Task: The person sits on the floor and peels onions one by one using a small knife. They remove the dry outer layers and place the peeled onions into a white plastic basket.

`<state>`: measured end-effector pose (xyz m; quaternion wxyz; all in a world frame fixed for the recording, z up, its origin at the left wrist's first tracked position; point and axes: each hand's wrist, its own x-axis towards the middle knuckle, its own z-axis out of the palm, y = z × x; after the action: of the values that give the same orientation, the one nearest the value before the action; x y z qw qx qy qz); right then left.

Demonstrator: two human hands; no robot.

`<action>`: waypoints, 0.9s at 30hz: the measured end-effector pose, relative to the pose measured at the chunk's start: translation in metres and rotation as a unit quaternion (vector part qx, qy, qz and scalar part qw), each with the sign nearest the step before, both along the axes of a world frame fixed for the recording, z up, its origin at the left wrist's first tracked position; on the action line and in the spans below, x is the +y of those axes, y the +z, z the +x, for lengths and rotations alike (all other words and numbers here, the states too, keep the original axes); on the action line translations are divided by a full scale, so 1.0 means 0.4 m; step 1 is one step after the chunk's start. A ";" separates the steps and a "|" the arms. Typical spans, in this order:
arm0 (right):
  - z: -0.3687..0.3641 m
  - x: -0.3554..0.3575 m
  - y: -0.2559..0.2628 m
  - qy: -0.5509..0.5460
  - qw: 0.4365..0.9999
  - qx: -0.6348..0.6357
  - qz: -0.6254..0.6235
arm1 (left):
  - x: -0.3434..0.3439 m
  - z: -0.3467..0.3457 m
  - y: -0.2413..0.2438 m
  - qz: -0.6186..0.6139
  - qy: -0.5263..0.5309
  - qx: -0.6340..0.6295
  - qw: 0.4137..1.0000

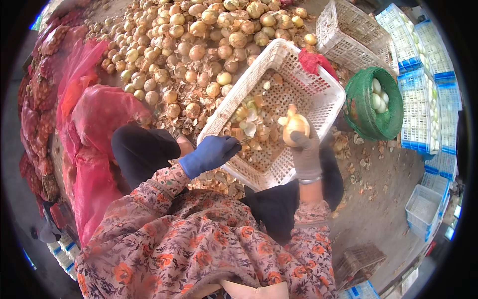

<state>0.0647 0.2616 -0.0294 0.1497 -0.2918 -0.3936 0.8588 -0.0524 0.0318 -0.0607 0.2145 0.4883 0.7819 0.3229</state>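
My left hand (211,155), in a blue glove, is closed on a thin knife (249,139) whose blade points to the right over a white plastic crate (213,123). In a grey-brown glove, my right hand (306,155) holds a yellow-skinned onion (296,129) with its neck upward, over the crate's right part. Inside the crate lie onion skins and trimmings (251,129). A red mesh cloth (315,62) hangs on the crate's far rim. The handle of the knife is hidden in my left glove.
Unpeeled onions (198,52) are heaped beyond the crate. A green mesh-covered container (353,108) with peeled onions (379,98) stands at right, near an empty-looking dirty crate (332,37) and blue-and-white crates (414,108). Pink mesh sacks (101,108) lie at left. Loose skins litter the floor.
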 end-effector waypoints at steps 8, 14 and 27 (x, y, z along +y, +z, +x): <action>-0.008 -0.007 -0.032 0.004 0.995 0.004 -0.096 | 0.107 -0.007 0.083 -0.010 0.005 0.184 0.983; -0.011 -0.017 -0.054 0.003 0.993 -0.028 -0.112 | 0.139 0.012 0.060 -0.086 0.033 0.316 0.944; -0.025 -0.012 -0.054 0.005 0.990 -0.101 0.097 | 0.137 0.025 0.040 -0.107 0.047 0.249 0.961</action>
<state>0.0546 0.2569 -0.0512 0.1327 -0.3591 -0.4896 0.7835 -0.0424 0.0865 -0.0448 0.0488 0.4898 0.8628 0.1150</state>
